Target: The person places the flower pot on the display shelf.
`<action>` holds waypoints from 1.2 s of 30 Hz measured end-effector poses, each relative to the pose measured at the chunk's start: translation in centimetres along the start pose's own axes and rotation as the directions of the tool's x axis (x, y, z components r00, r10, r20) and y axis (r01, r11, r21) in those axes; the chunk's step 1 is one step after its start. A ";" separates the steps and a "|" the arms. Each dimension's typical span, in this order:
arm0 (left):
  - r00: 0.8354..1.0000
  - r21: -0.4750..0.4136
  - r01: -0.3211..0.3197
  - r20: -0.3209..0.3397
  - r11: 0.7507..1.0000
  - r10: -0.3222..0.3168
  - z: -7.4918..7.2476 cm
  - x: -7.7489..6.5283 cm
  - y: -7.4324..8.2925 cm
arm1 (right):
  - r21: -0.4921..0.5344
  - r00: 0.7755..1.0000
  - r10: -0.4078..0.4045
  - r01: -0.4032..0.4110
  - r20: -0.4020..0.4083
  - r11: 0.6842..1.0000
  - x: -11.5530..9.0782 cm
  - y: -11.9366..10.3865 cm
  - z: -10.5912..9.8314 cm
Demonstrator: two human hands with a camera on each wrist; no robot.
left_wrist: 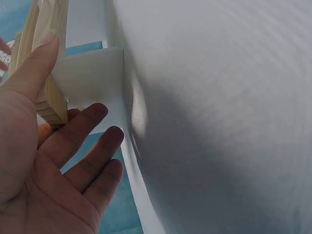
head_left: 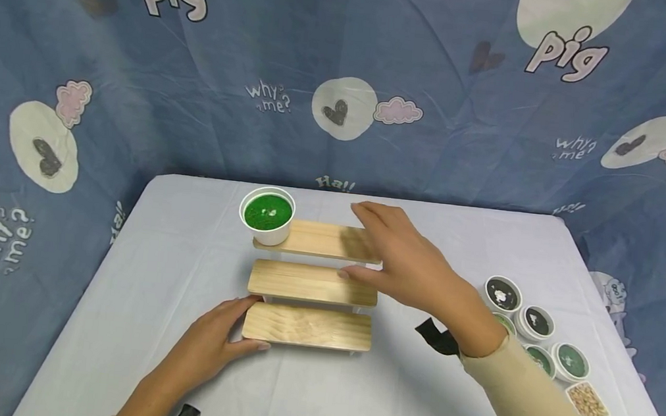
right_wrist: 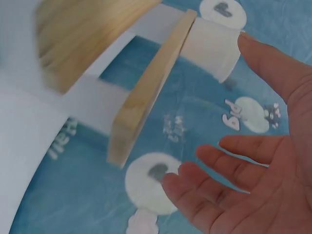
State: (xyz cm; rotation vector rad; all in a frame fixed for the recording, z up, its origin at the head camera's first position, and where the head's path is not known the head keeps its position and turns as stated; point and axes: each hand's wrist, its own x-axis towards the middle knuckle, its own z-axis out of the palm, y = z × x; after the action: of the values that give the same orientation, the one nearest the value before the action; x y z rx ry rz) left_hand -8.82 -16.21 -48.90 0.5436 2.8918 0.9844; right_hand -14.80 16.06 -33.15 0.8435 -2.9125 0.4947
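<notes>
The wooden stand (head_left: 307, 327) is at the middle of the table in front of you. It has three stepped boards: the lowest is nearest you, the middle board (head_left: 303, 282) comes next, and the top board (head_left: 324, 240) is farthest. A white panel (left_wrist: 95, 73) supports the boards from beneath. A white cup (head_left: 272, 236) with green contents sits upright on the left end of the top board.

The table (head_left: 143, 271) is covered by a white cloth. Along its right side, note dark-filled cups (head_left: 527, 331), green-filled cups (head_left: 559, 373) and a square tub of tan pieces (head_left: 588, 403), grouped close together and well apart from the stand. Behind the table hangs a blue curtain (head_left: 226, 139) printed with "pig", "why me?", pale round shapes, hearts and pink clouds.

Your left hand (head_left: 212, 333) grips the left end of the lowest board: the thumb lies along the near edge, the index finger passes behind, and the remaining fingers are loosely bent beside the panel. Your right hand (head_left: 408, 261) is at the right end of the stand, with thumb and fingers spread and nothing held. The right wrist view shows its fingers apart from the board edges. The right forearm, in a beige sleeve (head_left: 530, 397), reaches in from the lower right; a black strap (head_left: 437, 337) shows beside that wrist.
</notes>
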 end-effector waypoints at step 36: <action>0.999 -0.003 0.034 0.032 0.999 -0.034 0.0 0.1 0.4 | 0.022 0.821 0.541 -0.554 0.183 0.833 -11.7 15.3 1.2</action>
State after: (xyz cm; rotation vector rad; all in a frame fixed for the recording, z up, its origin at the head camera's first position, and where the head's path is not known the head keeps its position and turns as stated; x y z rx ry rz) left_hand -8.80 -15.92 -48.62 0.5036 2.8606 0.9668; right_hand -13.00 33.86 -40.45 0.0155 -3.2967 0.5894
